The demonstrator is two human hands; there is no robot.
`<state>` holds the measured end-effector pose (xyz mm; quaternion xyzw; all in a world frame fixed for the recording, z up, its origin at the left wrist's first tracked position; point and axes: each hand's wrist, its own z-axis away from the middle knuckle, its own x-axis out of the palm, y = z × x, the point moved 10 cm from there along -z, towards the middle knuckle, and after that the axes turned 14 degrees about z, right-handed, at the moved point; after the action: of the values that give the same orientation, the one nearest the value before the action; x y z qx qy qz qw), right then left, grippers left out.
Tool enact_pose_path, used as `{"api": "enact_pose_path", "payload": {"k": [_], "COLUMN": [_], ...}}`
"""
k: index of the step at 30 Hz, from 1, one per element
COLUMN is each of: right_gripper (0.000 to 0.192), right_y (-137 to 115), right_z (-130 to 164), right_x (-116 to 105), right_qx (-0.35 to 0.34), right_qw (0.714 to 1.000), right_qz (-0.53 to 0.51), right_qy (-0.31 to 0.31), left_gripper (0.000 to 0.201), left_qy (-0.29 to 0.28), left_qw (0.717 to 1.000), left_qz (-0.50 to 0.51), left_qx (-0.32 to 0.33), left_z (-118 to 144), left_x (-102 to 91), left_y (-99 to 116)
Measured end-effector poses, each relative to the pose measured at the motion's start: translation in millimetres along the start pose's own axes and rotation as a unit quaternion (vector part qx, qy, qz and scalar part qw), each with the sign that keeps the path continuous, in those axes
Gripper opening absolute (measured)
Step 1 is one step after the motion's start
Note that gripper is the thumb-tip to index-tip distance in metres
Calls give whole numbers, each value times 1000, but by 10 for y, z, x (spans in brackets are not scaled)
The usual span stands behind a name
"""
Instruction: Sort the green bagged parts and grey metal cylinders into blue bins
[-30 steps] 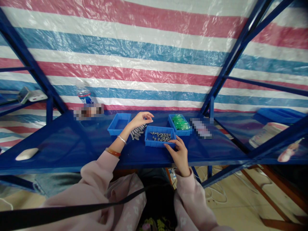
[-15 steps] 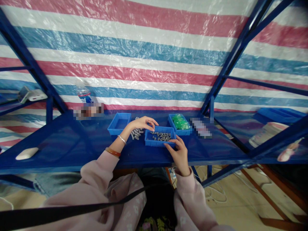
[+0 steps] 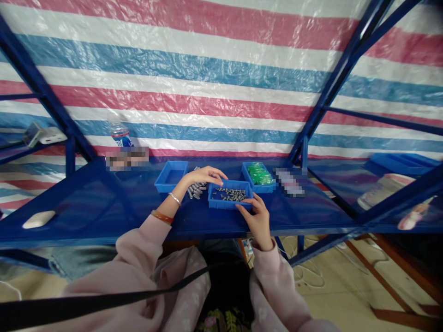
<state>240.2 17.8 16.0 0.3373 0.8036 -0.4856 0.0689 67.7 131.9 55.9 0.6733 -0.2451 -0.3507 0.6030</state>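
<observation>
The right hand (image 3: 259, 219) has its fingers closed on the near right corner of the middle tray (image 3: 224, 204), which sits on the bench (image 3: 114, 207) with loose screws (image 3: 236, 195) inside. The left hand (image 3: 205, 175) arches over its far left corner — I can't tell whether those fingers grip anything. A hard tug at one corner could tip it and spill screws — perhaps among the metal pins (image 3: 196, 190) just left.

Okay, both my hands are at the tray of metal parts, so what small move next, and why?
Probably settle the left hand on the rim of the blue tray. It is at the far left corner, contact unclear, while the right hand holds the near right corner; opposite corners would likely steady the loose metal parts.
</observation>
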Motion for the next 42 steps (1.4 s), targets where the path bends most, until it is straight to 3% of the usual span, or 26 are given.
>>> {"api": "enact_pose_path", "payload": {"k": [5,9,12,19,25,31,38,40,42], "right_gripper": [19,20,20,19,22,22,21,21,21], "right_y": [11,26,25,11,36,22,27,29,28], "right_z": [0,0,1,7,13,6,4,2,0], "right_x": [6,12,7,-9,-10,-18,-9,-9,-11], "right_qx": [0,5,7,17,27,18,17,17,18], "right_qw": [1000,1000,1000,1000,1000,1000,1000,1000,1000], "right_qz": [2,6,-1,-4,-15,-13,-10,-7,-5], "right_qy": [0,0,1,2,4,7,6,7,8], "left_gripper": [28,21,14,5,7,9,20,23,25], "left_qy": [131,231,251,246,224,233,283,262,200], "left_qw": [989,940,891,864,871,887,928,948,974], "left_qz": [-39,-251,-376,-437,-436,-399,-222,-154,-78], "left_qx": [47,11,-31,-52,-45,-13,93,93,71], "left_z": [-1,30,67,110,78,55,150,160,141], "left_x": [-291,-542,-615,-574,-507,-562,-680,-664,-575], "left_y": [33,-75,-149,-141,-157,-128,144,174,149]}}
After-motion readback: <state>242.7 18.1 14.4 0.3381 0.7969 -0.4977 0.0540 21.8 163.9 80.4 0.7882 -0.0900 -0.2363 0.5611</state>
